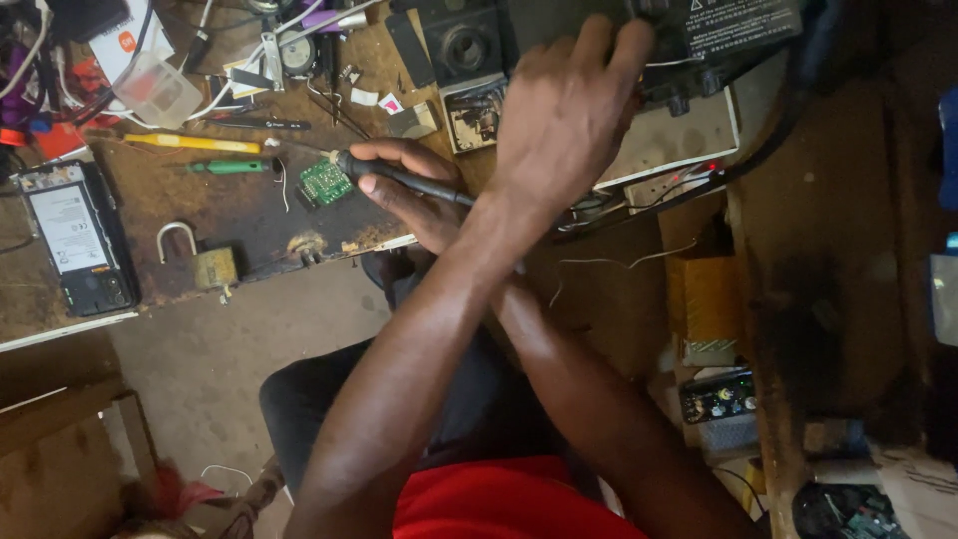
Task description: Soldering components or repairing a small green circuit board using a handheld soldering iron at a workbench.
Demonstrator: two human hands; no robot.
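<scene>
Nearest me, my forearms cross over my lap: the left arm runs up and to the right on top, and the right arm passes under it toward the left.

My right hand point(414, 195) is closed around a black soldering iron point(419, 184), with the fingers point(399, 155) curled over the handle and the thumb beneath. The iron lies nearly level. Its long axis runs right to left, with the cord end toward my wrist and the tip pointing left.

The tip meets a small green circuit board point(324, 182), which lies flat on the desk point(249, 215) near the front edge, just left of my fingertips. My right hand is by far the nearer one to the board.

Further left are a brass padlock point(205, 262) and an opened phone point(75, 235). Just beyond the board lie a green tool point(232, 167) and a yellow one point(195, 143).

Farthest off, my left hand point(569, 110) lies spread on a black box point(718, 30), fingers loose and gripping nothing that I can see.
</scene>
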